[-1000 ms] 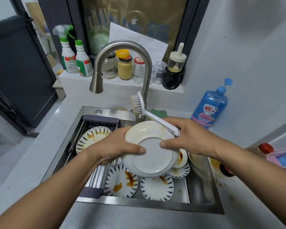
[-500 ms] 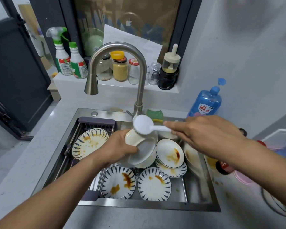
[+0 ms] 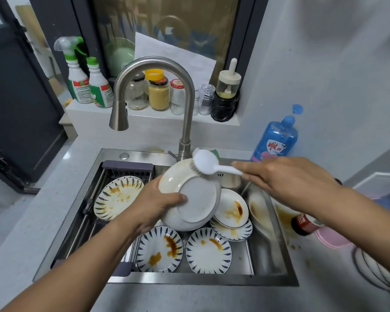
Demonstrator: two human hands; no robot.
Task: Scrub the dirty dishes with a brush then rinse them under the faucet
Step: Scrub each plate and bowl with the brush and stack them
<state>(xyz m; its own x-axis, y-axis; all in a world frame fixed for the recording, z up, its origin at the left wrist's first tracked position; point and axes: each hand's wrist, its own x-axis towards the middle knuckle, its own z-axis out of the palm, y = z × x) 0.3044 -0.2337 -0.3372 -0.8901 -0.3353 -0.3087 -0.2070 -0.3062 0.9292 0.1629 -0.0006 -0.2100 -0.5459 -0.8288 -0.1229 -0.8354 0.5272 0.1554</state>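
Kitchen sink (image 3: 189, 280) holds stained plates (image 3: 208, 253) | left hand (image 3: 154, 207) grips white plate (image 3: 196, 199), right hand (image 3: 286, 183) holds brush (image 3: 206, 163) against it | step: scrubbing | next: likely rinse under faucet (image 3: 153, 64)

Handle end of brush (image 3: 206, 164) hidden inside right hand (image 3: 286, 183). Held plate (image 3: 189, 194) shows underside only; left hand (image 3: 158, 206) fingers hidden behind it. Dark bottle (image 3: 304, 224) partly covered by right forearm. Blurred white stack (image 3: 378, 271) cut off by right edge. Soap bottle (image 3: 277, 138) base hidden behind right hand.
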